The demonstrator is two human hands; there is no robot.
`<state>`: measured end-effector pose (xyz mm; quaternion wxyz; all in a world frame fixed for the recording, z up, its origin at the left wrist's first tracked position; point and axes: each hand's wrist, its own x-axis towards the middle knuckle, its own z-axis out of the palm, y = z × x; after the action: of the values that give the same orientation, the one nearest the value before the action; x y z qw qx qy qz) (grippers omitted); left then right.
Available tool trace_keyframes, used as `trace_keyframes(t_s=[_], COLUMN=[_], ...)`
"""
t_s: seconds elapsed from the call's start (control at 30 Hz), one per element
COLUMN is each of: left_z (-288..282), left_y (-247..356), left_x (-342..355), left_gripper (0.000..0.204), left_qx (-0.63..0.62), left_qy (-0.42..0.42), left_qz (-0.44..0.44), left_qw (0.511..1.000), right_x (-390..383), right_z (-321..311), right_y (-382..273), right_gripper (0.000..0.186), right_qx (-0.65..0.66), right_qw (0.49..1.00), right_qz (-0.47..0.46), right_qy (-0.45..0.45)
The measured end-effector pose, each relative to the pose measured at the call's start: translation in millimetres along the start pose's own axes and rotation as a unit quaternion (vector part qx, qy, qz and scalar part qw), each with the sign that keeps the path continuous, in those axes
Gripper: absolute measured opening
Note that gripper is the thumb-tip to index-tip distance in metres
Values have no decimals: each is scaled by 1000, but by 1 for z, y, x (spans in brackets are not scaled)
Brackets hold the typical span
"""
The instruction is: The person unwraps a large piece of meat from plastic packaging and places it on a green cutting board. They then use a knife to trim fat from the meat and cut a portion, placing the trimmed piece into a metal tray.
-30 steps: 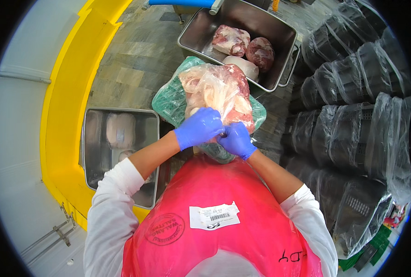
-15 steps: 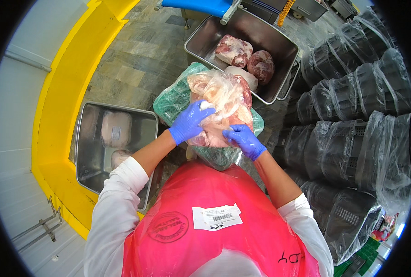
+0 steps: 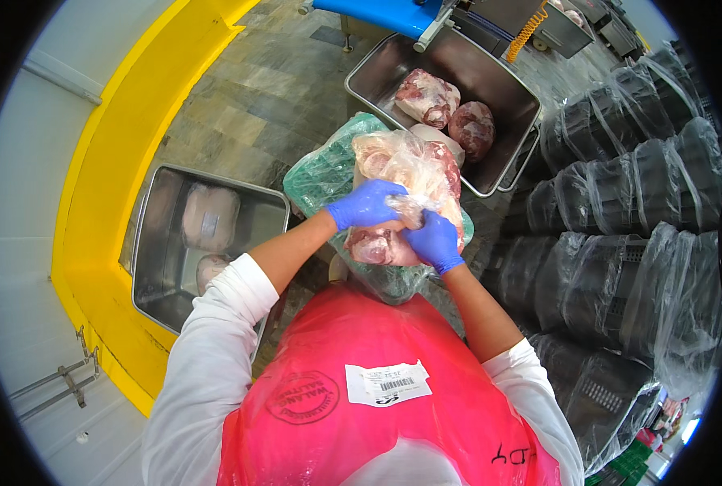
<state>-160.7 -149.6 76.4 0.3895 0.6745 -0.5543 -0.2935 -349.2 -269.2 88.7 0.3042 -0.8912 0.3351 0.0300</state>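
Observation:
A large piece of raw meat in clear plastic (image 3: pixel 389 158) rests on a green, film-covered tray (image 3: pixel 312 182) in front of me. My left hand (image 3: pixel 367 204), in a blue glove, grips bunched clear plastic on top of the meat. My right hand (image 3: pixel 434 241), gloved in blue too, is closed on the same bunched plastic at its lower right, with the fingertips partly hidden. Both forearms reach in from below, over the pink apron (image 3: pixel 312 340) on my body.
Steel bins hold meat, one at lower left (image 3: pixel 146 267), another behind the tray (image 3: pixel 511 146). Film-covered dark crates (image 3: pixel 588 267) are stacked at right. A yellow ledge (image 3: pixel 98 219) runs along the left wall. A blue conveyor (image 3: pixel 377 16) and grey cart (image 3: pixel 563 36) stand at the back.
My hands have moved on the plastic, gathering it into a bunch toward the middle of the meat. More of the meat's lower part shows than a second ago. The view has shifted slightly.

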Motion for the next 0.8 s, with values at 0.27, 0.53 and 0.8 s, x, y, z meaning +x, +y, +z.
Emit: trace_keyframes(t_s=[0.27, 0.53, 0.8], left_z=[17, 6, 14], left_y=[18, -11, 47], left_x=[48, 57, 8], left_gripper=[41, 40, 29], left_qx=[-105, -111, 202], left_qy=[-180, -202, -53], left_qz=[31, 40, -9], left_qw=[977, 972, 978], right_x=[0, 11, -32], right_z=[-1, -8, 16], right_y=[49, 32, 68], right_gripper=[46, 60, 68], right_qx=[87, 212, 34], right_qw=[992, 968, 959], right_qz=[-78, -90, -106], right_qy=[46, 104, 259])
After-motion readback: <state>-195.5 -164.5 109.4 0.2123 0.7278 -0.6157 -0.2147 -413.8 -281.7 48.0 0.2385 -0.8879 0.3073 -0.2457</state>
